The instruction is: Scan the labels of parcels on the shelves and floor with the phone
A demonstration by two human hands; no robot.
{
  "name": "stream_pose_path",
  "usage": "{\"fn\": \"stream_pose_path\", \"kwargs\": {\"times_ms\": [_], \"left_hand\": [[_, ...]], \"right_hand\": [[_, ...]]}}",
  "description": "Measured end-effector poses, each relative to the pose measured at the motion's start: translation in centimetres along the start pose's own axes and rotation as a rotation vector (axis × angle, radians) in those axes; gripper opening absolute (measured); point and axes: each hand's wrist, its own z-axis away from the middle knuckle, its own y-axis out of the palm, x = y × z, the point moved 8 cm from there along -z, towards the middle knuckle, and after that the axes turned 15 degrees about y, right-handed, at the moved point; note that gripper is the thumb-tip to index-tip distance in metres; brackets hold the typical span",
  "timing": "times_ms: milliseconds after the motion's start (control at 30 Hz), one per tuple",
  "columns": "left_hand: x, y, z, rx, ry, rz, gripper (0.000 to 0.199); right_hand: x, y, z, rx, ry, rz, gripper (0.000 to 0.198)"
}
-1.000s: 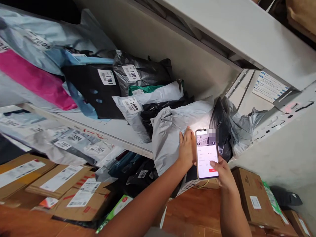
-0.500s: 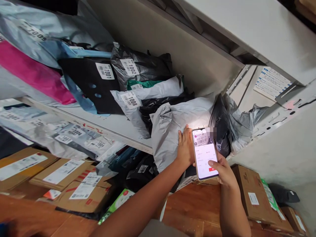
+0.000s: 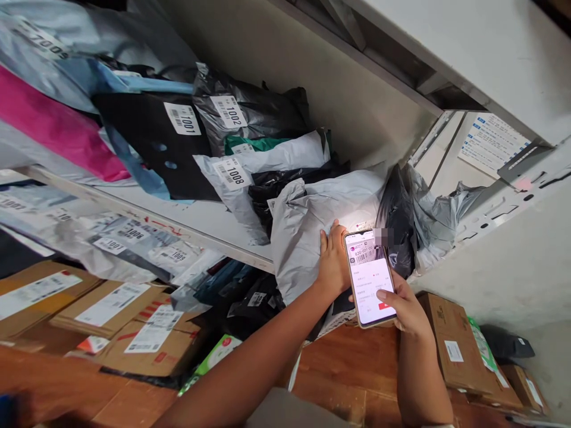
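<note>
My right hand [image 3: 410, 306] is wrapped round a smartphone [image 3: 369, 285], with the thumb over the lower part of its screen. A barcode label image fills the top of the screen, above a white panel with a red button. Against a large pale grey mailer bag [image 3: 298, 238] on the shelf lies my left hand [image 3: 333, 258], its fingers stretched out and partly hidden behind the phone. Bright light falls on the bag just beyond the phone, where the edge of a label [image 3: 359, 226] shows. A dark plastic bag [image 3: 399, 226] stands right of the grey one.
Labelled parcels, among them a black bag [image 3: 156, 142] and a white bag [image 3: 232, 171], crowd the shelf [image 3: 187, 220]. Cardboard boxes [image 3: 147, 339] lie below left, and another box [image 3: 450, 351] sits right of my arm. A metal beam [image 3: 486, 65] crosses above.
Both hands, the phone and the bag stay nearly in place. The view has shifted slightly, so the parcels on the left sit a little further left and higher.
</note>
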Motion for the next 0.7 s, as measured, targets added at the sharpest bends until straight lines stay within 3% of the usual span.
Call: {"fn": "stream_pose_path", "kwargs": {"times_ms": [300, 500, 700], "left_hand": [[-0.1, 0.0, -0.1, 0.026, -0.031, 0.018, 0.038], [0.2, -0.1, -0.1, 0.045, -0.046, 0.067, 0.039], [0.1, -0.1, -0.2, 0.051, -0.027, 0.054, 0.040]], "right_hand": [[-0.1, 0.3, 0.0, 0.108, -0.021, 0.057, 0.065], [0.5, 1.2, 0.3, 0.162, 0.011, 0.149, 0.060], [0.9, 1.2, 0.3, 0.132, -0.006, 0.136, 0.063]]}}
